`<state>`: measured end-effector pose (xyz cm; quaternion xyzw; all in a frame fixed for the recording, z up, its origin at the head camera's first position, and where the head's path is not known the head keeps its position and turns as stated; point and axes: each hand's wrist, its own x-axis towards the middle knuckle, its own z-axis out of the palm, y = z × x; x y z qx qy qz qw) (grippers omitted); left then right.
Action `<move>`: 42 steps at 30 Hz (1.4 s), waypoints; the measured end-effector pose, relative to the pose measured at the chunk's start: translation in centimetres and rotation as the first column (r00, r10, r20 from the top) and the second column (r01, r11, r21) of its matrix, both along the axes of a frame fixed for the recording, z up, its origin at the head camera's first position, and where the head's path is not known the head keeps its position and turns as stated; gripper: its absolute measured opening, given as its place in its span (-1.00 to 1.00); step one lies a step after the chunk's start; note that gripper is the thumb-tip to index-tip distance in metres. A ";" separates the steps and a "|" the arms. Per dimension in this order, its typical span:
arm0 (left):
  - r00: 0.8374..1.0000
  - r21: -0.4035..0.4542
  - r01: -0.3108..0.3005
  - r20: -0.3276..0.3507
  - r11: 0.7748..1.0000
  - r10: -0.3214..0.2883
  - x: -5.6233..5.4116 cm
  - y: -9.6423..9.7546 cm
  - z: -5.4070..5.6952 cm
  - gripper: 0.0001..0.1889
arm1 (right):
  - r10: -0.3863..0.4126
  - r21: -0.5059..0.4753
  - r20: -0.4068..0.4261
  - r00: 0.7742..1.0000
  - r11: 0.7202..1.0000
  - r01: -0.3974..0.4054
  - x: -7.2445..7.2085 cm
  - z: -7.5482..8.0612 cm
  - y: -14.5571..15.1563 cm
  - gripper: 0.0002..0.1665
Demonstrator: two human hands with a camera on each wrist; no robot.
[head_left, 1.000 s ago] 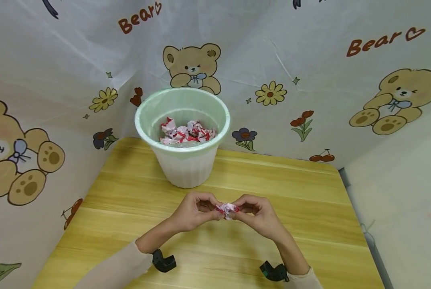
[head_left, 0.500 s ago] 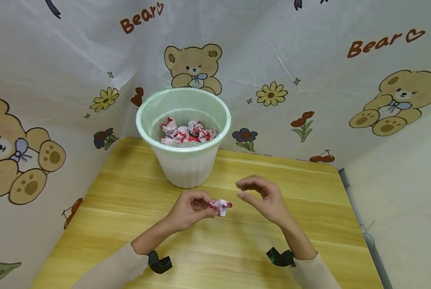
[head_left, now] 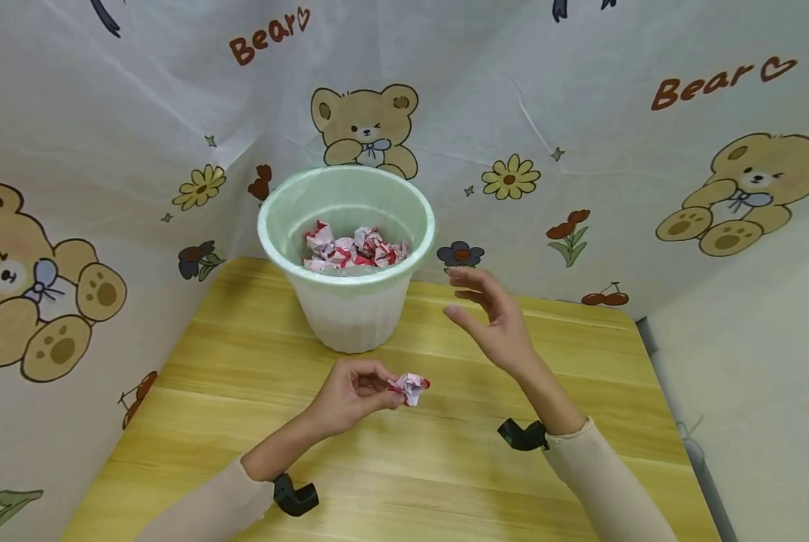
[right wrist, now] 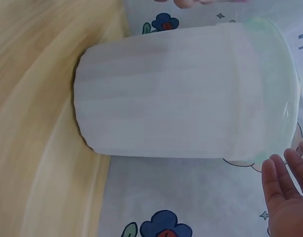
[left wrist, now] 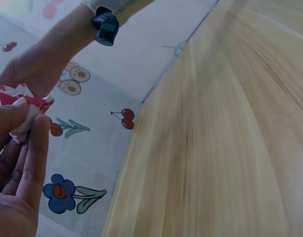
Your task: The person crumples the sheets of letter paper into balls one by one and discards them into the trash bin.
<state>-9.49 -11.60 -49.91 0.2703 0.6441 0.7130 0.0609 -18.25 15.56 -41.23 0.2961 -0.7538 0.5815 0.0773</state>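
Between thumb and fingers my left hand [head_left: 350, 397] pinches a crumpled paper ball [head_left: 412, 388], white with red patches. The left wrist view shows the same paper ball [left wrist: 25, 106] gripped at the fingertips. My right hand [head_left: 495, 320] is raised to the right of a pale green and white bucket [head_left: 350, 309], fingers spread and nothing in them. Several more crumpled red and white paper pieces [head_left: 357, 248] lie inside the bucket. Seen from the right wrist, the bucket [right wrist: 166, 94] fills the middle, with the right hand's fingers near its rim.
The bucket stands toward the back left of a wooden table [head_left: 567, 376]. Behind and at the left hangs a white cloth [head_left: 472, 68] printed with bears and flowers. A black wrist camera [head_left: 296, 495] sits on the left wrist, another camera [head_left: 522, 435] on the right.
Both hands held the paper ball earlier. The right hand let go, opened, and moved up and away toward the bucket's right side. The left hand shifted slightly left with the ball.
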 end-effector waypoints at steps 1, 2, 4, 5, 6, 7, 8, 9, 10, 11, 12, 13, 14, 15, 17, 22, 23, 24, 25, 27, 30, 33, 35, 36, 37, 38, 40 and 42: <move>1.000 0.006 0.001 0.005 1.000 -0.001 0.1 0.0 -0.1 -0.87 | 0.005 0.002 -0.006 1.000 1.000 -0.005 -0.3 0.2 -0.2 -0.34; 1.000 0.010 0.002 0.006 1.000 -0.002 0.2 0.0 -0.1 -0.87 | 0.010 0.003 -0.010 1.000 1.000 -0.009 -0.6 0.3 -0.3 -0.34; 1.000 0.013 0.005 0.008 1.000 -0.005 0.3 0.0 -0.3 -0.86 | 0.017 0.003 -0.019 1.000 1.000 -0.017 -1.1 0.5 -0.5 -0.34; 1.000 0.012 0.005 0.010 1.000 -0.005 0.4 0.1 -0.3 -0.86 | 0.019 0.001 -0.024 1.000 1.000 -0.019 -1.4 0.6 -0.6 -0.34; 1.000 0.012 0.005 0.009 1.000 -0.005 0.4 0.1 -0.3 -0.86 | 0.019 -0.002 -0.031 0.999 1.000 -0.019 -1.6 0.7 -0.7 -0.34; 1.000 0.008 0.003 0.006 1.000 -0.003 0.4 0.1 -0.3 -0.86 | 0.017 -0.003 -0.038 0.999 1.000 -0.017 -1.9 0.8 -0.8 -0.34; 1.000 0.002 0.000 0.003 1.000 0.000 0.3 0.0 -0.2 -0.85 | 0.014 -0.003 -0.043 0.999 1.000 -0.014 -2.2 0.9 -0.9 -0.34; 1.000 -0.003 -0.003 0.001 1.000 0.003 0.3 0.0 -0.1 -0.85 | 0.010 -0.001 -0.049 0.999 1.000 -0.010 -2.5 1.0 -1.1 -0.33; 1.000 -0.007 -0.006 -0.003 1.000 0.006 0.2 -0.1 0.0 -0.85 | 0.006 -0.001 -0.050 0.999 1.000 -0.006 -2.8 1.2 -1.3 -0.33; 1.000 -0.008 -0.008 -0.004 1.000 0.008 0.2 -0.2 0.0 -0.85 | 0.003 0.002 -0.049 0.999 1.000 -0.003 -3.2 1.3 -1.4 -0.33; 1.000 -0.009 -0.010 -0.006 1.000 0.010 0.2 -0.3 0.1 -0.85 | -0.001 0.007 -0.045 0.999 1.000 0.002 -3.4 1.5 -1.7 -0.33; 1.000 -0.010 -0.010 -0.004 1.000 0.010 0.2 -0.3 0.0 -0.85 | -0.007 0.013 -0.033 0.999 1.000 0.007 -3.7 1.7 -1.8 -0.32; 1.000 -0.011 -0.010 -0.003 1.000 0.010 0.3 -0.3 0.0 -0.85 | -0.012 0.020 -0.019 1.000 1.000 0.013 -3.9 1.9 -1.9 -0.32; 1.000 -0.012 -0.012 0.003 1.000 0.012 0.3 -0.2 0.0 -0.85 | -0.017 0.027 -0.001 1.000 0.999 0.018 -4.1 2.1 -2.0 -0.32; 1.000 -0.013 -0.012 0.009 1.000 0.012 0.4 -0.2 0.0 -0.85 | -0.016 0.014 0.050 0.999 1.000 0.015 -4.7 2.5 -2.3 -0.32; 1.000 -0.025 -0.015 0.020 1.000 0.016 0.4 0.1 0.0 -0.85 | -0.016 -0.049 0.196 0.980 0.998 0.026 -6.5 3.6 -3.4 -0.33; 1.000 -0.027 -0.018 0.020 0.999 0.019 0.4 0.1 0.0 -0.85 | -0.016 -0.052 0.218 0.976 0.998 0.028 -6.8 3.8 -3.7 -0.32; 1.000 -0.028 -0.021 0.021 0.999 0.022 0.5 0.2 -0.1 -0.84 | -0.019 -0.047 0.234 0.972 0.998 0.031 -7.1 3.9 -4.0 -0.31; 1.000 -0.028 -0.023 0.019 0.999 0.024 0.5 0.2 -0.1 -0.84 | -0.015 -0.045 0.245 0.969 0.999 0.027 -7.5 4.0 -4.3 -0.29; 1.000 -0.025 -0.021 0.022 0.999 0.021 0.5 0.2 -0.1 -0.84 | -0.013 -0.030 0.250 0.968 0.999 0.021 -8.0 4.1 -4.7 -0.23; 1.000 -0.020 -0.008 0.016 1.000 0.009 0.5 0.1 -0.1 -0.83 | -0.012 0.008 0.248 0.969 1.000 0.010 -8.5 4.0 -5.4 -0.13; 1.000 -0.012 0.002 0.019 1.000 -0.002 0.5 0.1 -0.2 -0.84 | -0.014 0.032 0.262 0.965 0.999 0.006 -8.7 3.8 -5.7 -0.06; 1.000 -0.010 0.004 0.016 1.000 -0.004 0.6 0.0 -0.2 -0.84 | -0.016 0.032 0.278 0.960 0.999 0.008 -8.7 3.7 -5.8 -0.05; 1.000 -0.011 0.003 0.016 1.000 -0.003 0.6 -0.1 -0.2 -0.84 | -0.019 0.030 0.281 0.959 0.999 0.011 -8.8 3.6 -5.9 -0.05; 1.000 -0.012 0.001 0.025 1.000 -0.001 0.6 -0.1 -0.3 -0.85 | -0.021 0.029 0.282 0.959 0.999 0.013 -8.8 3.5 -6.0 -0.04; 1.000 -0.014 -0.001 0.026 1.000 0.002 0.7 -0.2 -0.3 -0.85 | -0.021 0.026 0.280 0.960 1.000 0.014 -8.8 3.5 -6.0 -0.04; 0.999 -0.023 -0.011 0.038 1.000 0.012 0.7 -0.3 -0.2 -0.85 | -0.016 0.020 0.274 0.962 1.000 0.011 -8.9 3.5 -6.1 -0.05; 0.998 -0.032 -0.027 0.049 0.999 0.028 0.7 -0.4 -0.1 -0.84 | -0.014 0.018 0.268 0.963 1.000 0.009 -9.0 3.4 -6.3 -0.06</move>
